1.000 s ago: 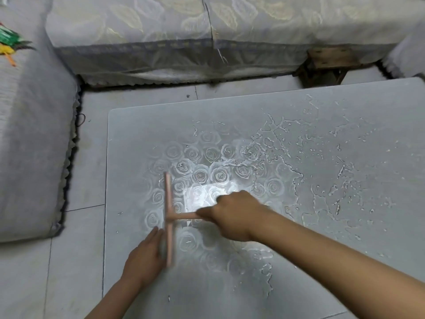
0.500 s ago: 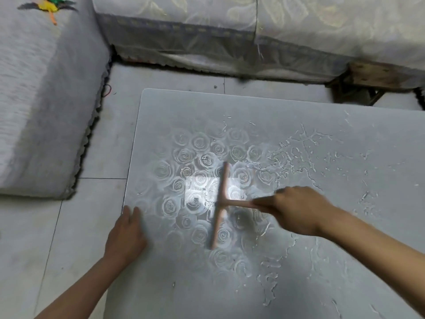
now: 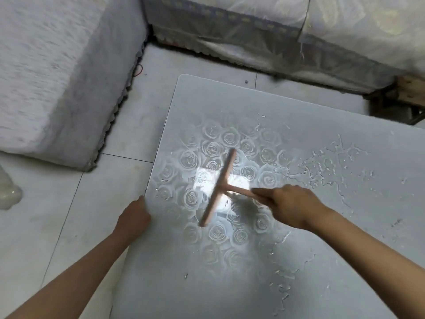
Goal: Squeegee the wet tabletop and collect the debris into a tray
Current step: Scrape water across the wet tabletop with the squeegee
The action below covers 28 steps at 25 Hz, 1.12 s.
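A grey tabletop (image 3: 230,97) with a rose pattern fills the middle and right, with water streaks and droplets (image 3: 333,166) spread over its right part. A pink T-shaped squeegee (image 3: 219,187) lies with its blade on the roses, tilted from upper right to lower left. My right hand (image 3: 289,207) grips its handle from the right. My left hand (image 3: 134,216) rests at the table's left edge, fingers curled over the rim. No tray is in view.
A grey upholstered seat (image 3: 57,77) stands left of the table, and a cloth-covered sofa (image 3: 253,26) runs along the back. Pale floor tiles (image 3: 57,215) lie between them. A wooden piece (image 3: 409,93) sits at the far right, a whitish object (image 3: 7,192) at the left border.
The squeegee and my right hand moved rightwards, away from the left edge. My left hand slid from beside the blade to the table's left rim. The view shifted left.
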Tool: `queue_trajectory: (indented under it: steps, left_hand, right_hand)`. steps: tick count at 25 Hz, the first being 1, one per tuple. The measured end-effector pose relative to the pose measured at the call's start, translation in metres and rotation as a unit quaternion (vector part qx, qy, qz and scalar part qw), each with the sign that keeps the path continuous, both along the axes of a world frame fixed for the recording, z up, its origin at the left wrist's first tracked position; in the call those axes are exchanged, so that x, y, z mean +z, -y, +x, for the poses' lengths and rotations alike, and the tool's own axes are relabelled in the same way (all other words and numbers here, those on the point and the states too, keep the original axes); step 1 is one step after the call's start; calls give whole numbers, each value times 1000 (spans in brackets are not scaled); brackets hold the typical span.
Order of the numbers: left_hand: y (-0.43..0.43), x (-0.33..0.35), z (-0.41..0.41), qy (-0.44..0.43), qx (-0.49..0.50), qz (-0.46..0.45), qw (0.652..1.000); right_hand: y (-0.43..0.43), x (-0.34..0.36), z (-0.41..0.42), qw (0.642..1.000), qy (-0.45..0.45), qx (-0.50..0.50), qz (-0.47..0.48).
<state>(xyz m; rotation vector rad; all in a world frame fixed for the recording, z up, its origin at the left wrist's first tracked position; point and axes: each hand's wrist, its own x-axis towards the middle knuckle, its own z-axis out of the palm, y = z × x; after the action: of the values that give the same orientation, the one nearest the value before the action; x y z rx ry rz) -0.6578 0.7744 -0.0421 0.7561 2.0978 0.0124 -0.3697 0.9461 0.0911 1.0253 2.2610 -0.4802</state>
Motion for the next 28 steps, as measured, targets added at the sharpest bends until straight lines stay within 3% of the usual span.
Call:
queue_trajectory:
  steps: [3, 6, 10, 14, 18, 23, 28]
  left_hand:
    - [2, 3, -5, 37, 23, 10, 999]
    - [0, 2, -14, 48, 77, 15, 996]
    - [-4, -11, -17, 15, 75, 47, 996]
    - [0, -4, 0, -94, -32, 183, 978]
    - [-6, 1, 27, -27, -25, 142, 989]
    - [-16, -5, 47, -44, -25, 154, 987]
    - [-58, 1, 106, 73, -55, 175, 980]
  right_hand:
    - [1, 29, -11, 997, 18, 38, 67]
    - [24, 17, -90, 989, -68, 129, 23]
    - [46, -12, -152, 978, -69, 198, 8]
    - [48, -19, -110, 991, -54, 124, 1]
    - [58, -22, -103, 993, -56, 99, 13]
    - [42, -33, -77, 992, -76, 96, 14]
    - [23, 1, -16, 999, 3, 24, 44]
